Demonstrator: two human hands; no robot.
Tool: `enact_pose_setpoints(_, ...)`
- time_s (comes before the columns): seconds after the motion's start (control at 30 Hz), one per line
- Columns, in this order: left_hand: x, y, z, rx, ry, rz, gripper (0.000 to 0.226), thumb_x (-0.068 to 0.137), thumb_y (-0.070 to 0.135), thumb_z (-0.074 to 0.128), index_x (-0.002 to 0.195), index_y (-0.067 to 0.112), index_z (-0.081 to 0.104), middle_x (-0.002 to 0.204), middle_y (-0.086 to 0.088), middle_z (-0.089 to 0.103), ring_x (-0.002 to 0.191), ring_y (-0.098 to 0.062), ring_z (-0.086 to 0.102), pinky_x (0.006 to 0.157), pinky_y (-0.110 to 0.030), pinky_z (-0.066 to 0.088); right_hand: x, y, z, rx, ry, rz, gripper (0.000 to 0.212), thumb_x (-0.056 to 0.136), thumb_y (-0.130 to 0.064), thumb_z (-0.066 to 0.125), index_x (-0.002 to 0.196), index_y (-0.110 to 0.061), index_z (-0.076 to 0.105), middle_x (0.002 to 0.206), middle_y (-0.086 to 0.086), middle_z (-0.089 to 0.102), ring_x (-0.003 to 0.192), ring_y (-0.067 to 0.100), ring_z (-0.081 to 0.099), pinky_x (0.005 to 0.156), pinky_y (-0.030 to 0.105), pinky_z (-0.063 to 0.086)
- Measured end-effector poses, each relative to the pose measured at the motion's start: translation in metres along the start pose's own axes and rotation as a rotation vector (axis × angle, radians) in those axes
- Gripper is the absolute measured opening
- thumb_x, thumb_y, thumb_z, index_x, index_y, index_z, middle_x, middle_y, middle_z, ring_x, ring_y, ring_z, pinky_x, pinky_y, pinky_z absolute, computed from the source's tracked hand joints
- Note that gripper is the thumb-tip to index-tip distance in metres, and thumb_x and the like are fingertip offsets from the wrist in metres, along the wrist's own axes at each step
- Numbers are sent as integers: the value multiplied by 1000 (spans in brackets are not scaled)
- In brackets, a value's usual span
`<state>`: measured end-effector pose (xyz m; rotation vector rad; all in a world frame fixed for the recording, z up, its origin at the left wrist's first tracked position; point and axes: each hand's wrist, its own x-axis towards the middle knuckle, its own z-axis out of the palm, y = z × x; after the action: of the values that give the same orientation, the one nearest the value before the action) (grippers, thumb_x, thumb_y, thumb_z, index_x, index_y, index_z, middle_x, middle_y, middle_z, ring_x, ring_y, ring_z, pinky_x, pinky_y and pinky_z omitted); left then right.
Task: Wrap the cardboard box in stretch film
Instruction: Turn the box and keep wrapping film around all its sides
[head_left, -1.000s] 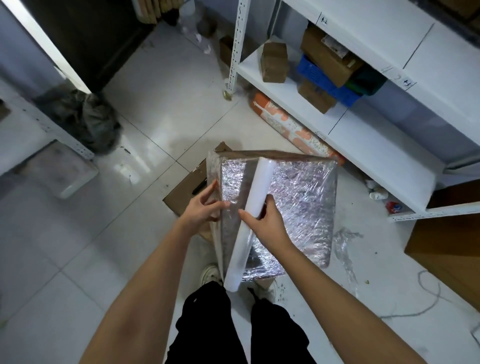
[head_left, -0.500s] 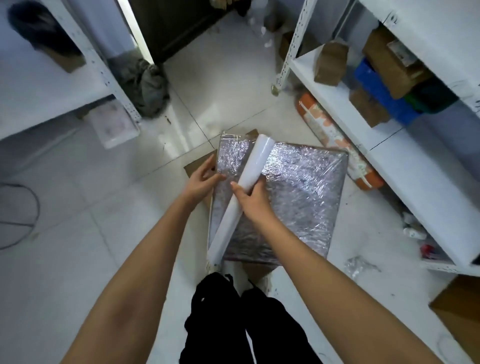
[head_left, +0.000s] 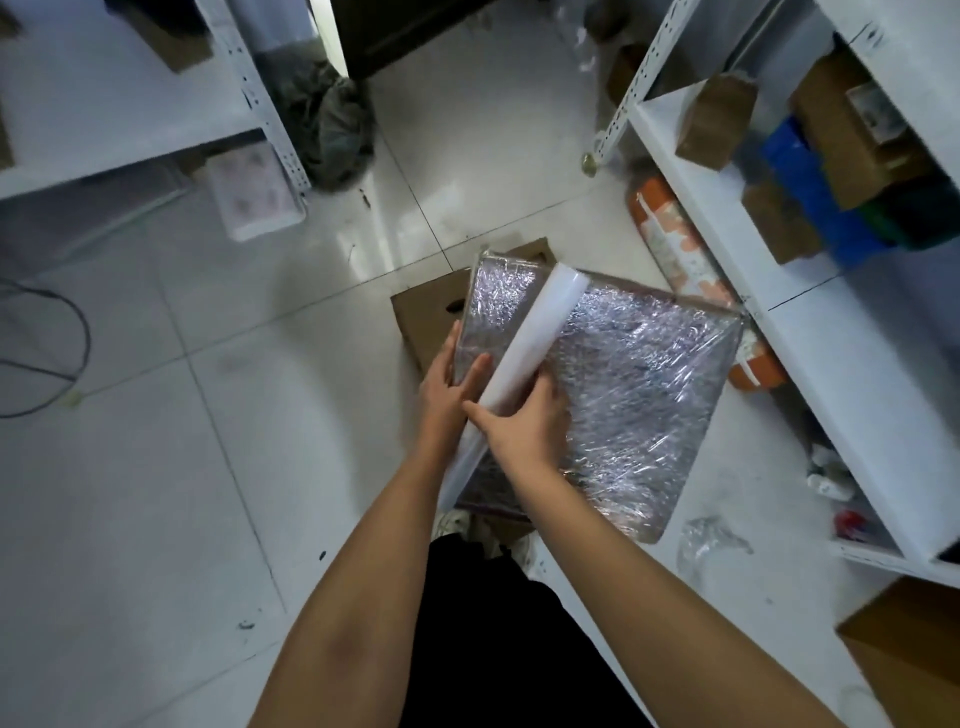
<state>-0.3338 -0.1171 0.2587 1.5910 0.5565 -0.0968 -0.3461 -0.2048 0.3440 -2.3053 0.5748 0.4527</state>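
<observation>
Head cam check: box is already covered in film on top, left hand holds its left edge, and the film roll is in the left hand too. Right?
Not quite. In the head view the film roll is gripped by the right hand, not the left. The rest holds: the cardboard box already has film across its top, and the left hand rests at its left edge.
</observation>
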Motion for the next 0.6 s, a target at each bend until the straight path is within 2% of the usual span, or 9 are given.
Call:
enact_pose_setpoints(0.13, 0, 3, 2, 106, -29, -7, 78, 71, 75, 53, 141, 48, 33, 140, 10, 50, 123, -9, 50, 103, -39, 43, -16, 19, 8, 32, -132, 103, 69, 65, -52, 79, 112, -11, 49, 119, 10, 61, 110, 30, 58, 90, 43, 47)
enact_pose_setpoints(0.23, 1, 7, 3, 151, -31, -23, 81, 68, 79, 48, 141, 49, 31, 140, 10, 49, 125, -11, 49, 102, -42, 42, -16, 24, 11, 99, -124, 62, 58, 69, -48, 77, 107, -12, 52, 114, 7, 65, 106, 28, 60, 88, 42, 48)
enact_pose_setpoints(0.43, -1, 9, 3, 183, 70, -16, 62, 83, 60, 58, 140, 44, 39, 130, 5, 60, 116, -13, 57, 96, -34, 47, -6, 40, 11, 229, -192, -24, 41, 77, -29, 75, 109, -12, 55, 112, 9, 66, 104, 24, 61, 91, 43, 49)
enact_pose_setpoints(0.53, -2, 10, 6, 216, 87, -17, 58, 86, 56, 57, 140, 44, 39, 127, 4, 62, 114, -14, 58, 95, -35, 48, -7, 46, 8, 333, -256, -24, 37, 81, -23, 73, 110, -12, 52, 113, 10, 64, 104, 22, 61, 92, 44, 50)
enact_pose_setpoints(0.6, -1, 11, 5, 209, 89, -11, 58, 86, 55, 57, 140, 42, 40, 128, 4, 62, 114, -14, 58, 95, -35, 47, -7, 48, 3, 395, -318, -18, 37, 84, -20, 70, 112, -15, 46, 114, 7, 62, 102, 17, 60, 91, 35, 51)
